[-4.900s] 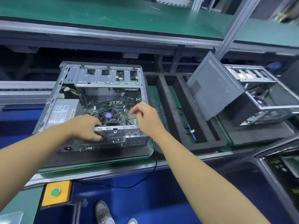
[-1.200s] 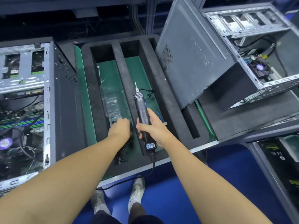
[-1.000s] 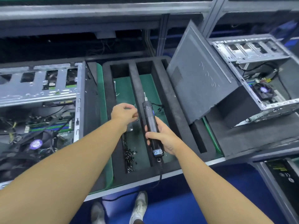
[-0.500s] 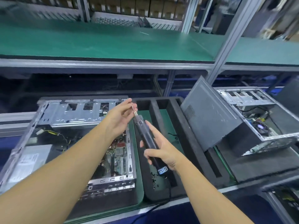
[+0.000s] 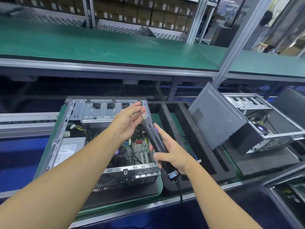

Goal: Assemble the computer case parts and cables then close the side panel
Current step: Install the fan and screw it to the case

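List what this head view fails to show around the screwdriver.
Head view:
1. Bit tip of the electric screwdriver: covered by fingertips of the left hand; any screw there unseen.
2. Its label, below the right hand: too small to read.
3. The motherboard: partly behind the left forearm.

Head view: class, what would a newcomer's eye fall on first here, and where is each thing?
First, the black electric screwdriver in the centre, gripped by the right hand, with the left hand pinching its bit. Below them lies the open computer case, its motherboard showing. At right, a grey side panel leans against a second case.
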A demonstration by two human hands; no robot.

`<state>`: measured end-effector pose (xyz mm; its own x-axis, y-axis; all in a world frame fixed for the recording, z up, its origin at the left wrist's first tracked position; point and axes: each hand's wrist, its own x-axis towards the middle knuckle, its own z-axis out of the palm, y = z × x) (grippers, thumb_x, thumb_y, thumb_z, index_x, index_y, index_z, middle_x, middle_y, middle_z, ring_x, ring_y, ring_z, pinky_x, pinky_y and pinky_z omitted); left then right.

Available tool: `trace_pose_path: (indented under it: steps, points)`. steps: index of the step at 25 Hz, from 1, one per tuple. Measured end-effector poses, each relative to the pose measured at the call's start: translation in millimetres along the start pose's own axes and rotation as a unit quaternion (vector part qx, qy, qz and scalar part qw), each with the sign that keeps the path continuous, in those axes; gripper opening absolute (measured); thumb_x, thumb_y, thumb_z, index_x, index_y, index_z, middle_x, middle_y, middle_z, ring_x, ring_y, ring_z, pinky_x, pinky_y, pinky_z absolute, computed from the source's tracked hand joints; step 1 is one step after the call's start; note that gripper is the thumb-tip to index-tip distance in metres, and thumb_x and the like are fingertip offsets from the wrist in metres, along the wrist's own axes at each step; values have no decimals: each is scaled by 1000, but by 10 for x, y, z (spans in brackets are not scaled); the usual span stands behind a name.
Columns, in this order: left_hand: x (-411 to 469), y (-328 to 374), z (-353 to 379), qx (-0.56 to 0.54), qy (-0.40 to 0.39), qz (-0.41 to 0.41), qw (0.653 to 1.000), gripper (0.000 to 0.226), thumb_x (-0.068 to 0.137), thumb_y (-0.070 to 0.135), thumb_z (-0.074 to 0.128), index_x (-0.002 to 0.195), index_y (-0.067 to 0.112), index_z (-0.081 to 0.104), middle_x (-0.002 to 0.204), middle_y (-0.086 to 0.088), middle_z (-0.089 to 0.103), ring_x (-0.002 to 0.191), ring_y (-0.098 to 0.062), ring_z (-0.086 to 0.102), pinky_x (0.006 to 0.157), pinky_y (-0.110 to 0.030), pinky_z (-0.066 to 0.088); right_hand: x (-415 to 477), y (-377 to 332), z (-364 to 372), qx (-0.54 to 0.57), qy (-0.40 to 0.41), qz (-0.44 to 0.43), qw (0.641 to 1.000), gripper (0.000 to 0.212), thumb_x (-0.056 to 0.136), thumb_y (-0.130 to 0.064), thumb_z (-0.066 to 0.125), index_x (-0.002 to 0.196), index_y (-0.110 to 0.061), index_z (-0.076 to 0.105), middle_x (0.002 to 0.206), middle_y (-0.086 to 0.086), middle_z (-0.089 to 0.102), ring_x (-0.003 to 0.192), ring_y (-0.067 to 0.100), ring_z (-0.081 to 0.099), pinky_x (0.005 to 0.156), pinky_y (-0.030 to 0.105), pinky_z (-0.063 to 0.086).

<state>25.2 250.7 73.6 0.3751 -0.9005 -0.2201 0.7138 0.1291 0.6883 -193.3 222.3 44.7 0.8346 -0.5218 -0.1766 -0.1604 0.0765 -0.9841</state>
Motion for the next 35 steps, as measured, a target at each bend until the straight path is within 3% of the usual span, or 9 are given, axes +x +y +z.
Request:
trace_pose_path:
  steps: [5, 9, 12, 14, 16, 19, 26, 30, 35]
  points:
    - [-193, 103, -50, 19, -22, 30, 999, 18, 92, 2, 62, 109, 5, 66, 88, -7, 75, 89, -16, 73, 78, -27, 59, -104, -123, 203, 2, -8, -8, 1000, 95, 85, 1, 69, 146, -61, 33, 102, 4, 65, 67, 23, 56, 59, 37, 55]
    - [-280, 205, -112, 37, -15, 42, 998, 23, 90, 5, 67, 111, 14, 68, 93, -6, 74, 94, -16, 71, 94, -31, 54, -98, -214, 420, -116, 45, -34, 992, 95, 85, -9, 72, 145, -67, 28, 105, -1, 67, 76, 18, 62, 65, 39, 59]
    - [-282, 292, -140, 25, -13, 22, 999, 19, 91, 9, 67, 110, 13, 68, 93, -5, 75, 93, -15, 71, 95, -30, 53, -57, -271, 524, -151, 64, -53, 985, 96, 85, -11, 72, 147, -66, 23, 109, -30, 65, 86, 14, 70, 71, 33, 60]
    - [-279, 328, -168, 12, -12, 8, 1000, 18, 92, 11, 66, 110, 13, 67, 90, -4, 75, 90, -13, 73, 87, -28, 57, -37, -300, 549, -160, 60, -55, 984, 97, 86, -10, 72, 149, -64, 21, 108, -43, 60, 108, 4, 67, 73, 21, 58]
    - [-284, 344, -204, 19, -9, -4, 1000, 14, 93, 13, 65, 107, 13, 67, 88, -3, 76, 88, -13, 73, 81, -28, 59, -16, -299, 553, -154, 57, -47, 985, 98, 86, -10, 73, 147, -66, 21, 111, -25, 66, 95, 7, 71, 71, 27, 60]
    - [-290, 373, -272, 62, -6, -32, 998, 9, 94, 18, 65, 100, 14, 69, 89, -2, 76, 88, -11, 72, 87, -32, 57, -12, -275, 578, -149, 50, -35, 987, 99, 85, -10, 75, 143, -72, 24, 113, 0, 66, 76, 10, 64, 67, 34, 60]
    - [-259, 492, -250, 77, -4, -61, 995, 8, 94, 15, 64, 92, 10, 70, 83, -3, 75, 82, -14, 74, 71, -30, 61, 91, -230, 585, -134, 55, -40, 989, 99, 82, -12, 76, 141, -73, 24, 110, 1, 66, 73, 15, 64, 64, 35, 60]
    - [-243, 473, -288, 102, 7, -57, 993, 8, 93, 16, 66, 93, 9, 71, 88, -3, 76, 82, -12, 74, 66, -26, 59, 121, -172, 584, -128, 51, -45, 989, 99, 83, -12, 75, 143, -71, 24, 109, -11, 68, 78, 10, 70, 62, 26, 57]
    - [-229, 482, -392, 144, 2, -61, 988, 12, 93, 18, 65, 102, 11, 71, 93, 0, 76, 78, -8, 72, 76, -28, 60, 162, -119, 603, -134, 45, -37, 989, 98, 83, -15, 75, 143, -72, 23, 115, 2, 63, 73, 17, 61, 66, 34, 58]
